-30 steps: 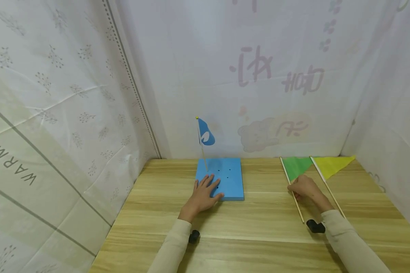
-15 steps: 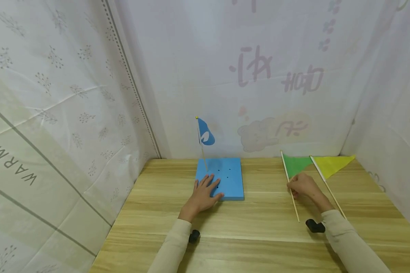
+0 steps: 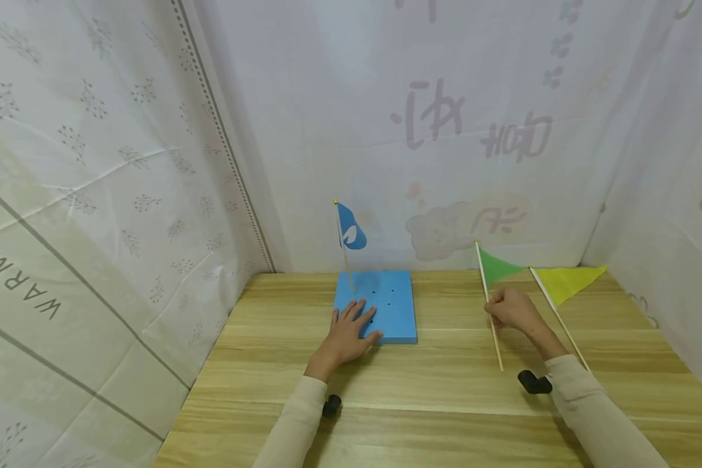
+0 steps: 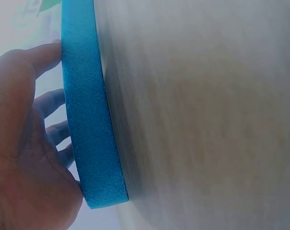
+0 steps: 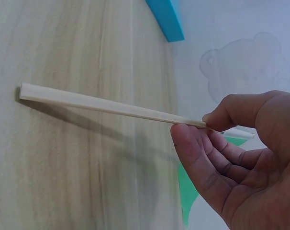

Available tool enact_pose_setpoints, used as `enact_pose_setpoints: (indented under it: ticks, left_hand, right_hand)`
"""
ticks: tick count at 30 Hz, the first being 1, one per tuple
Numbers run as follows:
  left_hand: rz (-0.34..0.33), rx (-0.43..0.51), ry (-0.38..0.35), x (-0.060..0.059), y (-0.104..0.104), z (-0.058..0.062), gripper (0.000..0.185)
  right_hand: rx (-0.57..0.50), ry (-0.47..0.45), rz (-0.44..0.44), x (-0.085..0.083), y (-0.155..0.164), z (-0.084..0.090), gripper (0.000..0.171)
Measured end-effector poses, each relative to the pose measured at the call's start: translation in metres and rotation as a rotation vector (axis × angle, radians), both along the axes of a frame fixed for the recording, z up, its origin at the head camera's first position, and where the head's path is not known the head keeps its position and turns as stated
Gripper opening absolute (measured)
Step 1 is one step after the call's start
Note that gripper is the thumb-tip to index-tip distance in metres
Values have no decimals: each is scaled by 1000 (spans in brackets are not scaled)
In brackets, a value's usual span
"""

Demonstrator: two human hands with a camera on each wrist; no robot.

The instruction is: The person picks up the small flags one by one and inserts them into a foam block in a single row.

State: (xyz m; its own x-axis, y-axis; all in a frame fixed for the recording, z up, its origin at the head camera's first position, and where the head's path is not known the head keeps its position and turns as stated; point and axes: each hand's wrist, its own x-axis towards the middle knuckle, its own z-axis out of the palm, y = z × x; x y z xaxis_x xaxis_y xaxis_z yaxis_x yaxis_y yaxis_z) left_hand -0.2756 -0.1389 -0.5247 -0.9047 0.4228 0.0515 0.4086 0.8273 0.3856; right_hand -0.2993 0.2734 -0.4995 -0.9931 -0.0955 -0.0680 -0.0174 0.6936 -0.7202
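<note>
**Green flag coming up off the wood**

Your right hand [image 3: 511, 310] pinches the green triangular flag on its thin wooden stick [image 3: 488, 305] mid-shaft, fingers clamped; it looks light and snappable. The stick tilts, pennant end up and away, butt toward you above the surface [image 3: 444, 390]. Your left hand [image 3: 348, 331] lies flat on the blue foam block [image 3: 394, 305].

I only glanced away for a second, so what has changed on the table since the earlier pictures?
The right hand, pinching the green flag by its stick, has raised its flag end off the table, tilting it upward. The left hand still presses flat on the blue foam block; the blue flag and yellow flag have not moved.
</note>
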Motion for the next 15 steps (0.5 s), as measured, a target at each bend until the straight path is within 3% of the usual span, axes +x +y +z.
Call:
enact_pose_setpoints:
  ticks: [15]
  left_hand:
    - [-7,5,9,-1,-1,-2,66]
  right_hand:
    - [-109,15,-13,-6,-12,23,21]
